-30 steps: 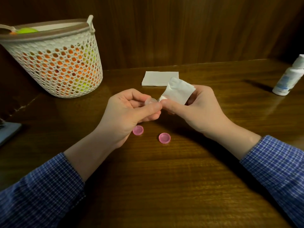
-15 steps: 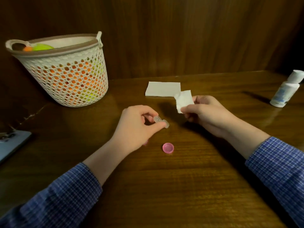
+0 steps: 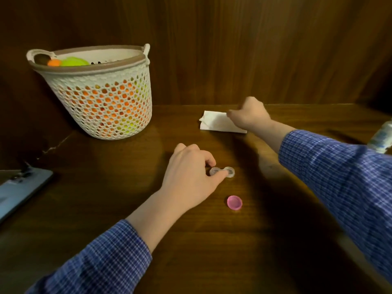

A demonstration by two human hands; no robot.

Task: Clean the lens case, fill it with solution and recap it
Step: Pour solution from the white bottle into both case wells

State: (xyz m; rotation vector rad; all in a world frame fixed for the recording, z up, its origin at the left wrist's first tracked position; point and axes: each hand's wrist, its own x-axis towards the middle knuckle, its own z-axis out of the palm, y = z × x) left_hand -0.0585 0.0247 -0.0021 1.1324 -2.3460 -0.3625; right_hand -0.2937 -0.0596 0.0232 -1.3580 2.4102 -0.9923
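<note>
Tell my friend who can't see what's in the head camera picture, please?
A left hand holds a clear plastic lens case on a dark wooden table, while the right hand reaches onto a white folded tissue. A small round pink cap lies nearby.

- No text, brand, number or sign can be read anywhere in the view.
- The solution bottle (image 3: 381, 139) at the right edge carries a bluish label, but it is blurred and partly cut off, so no words can be made out.
</note>
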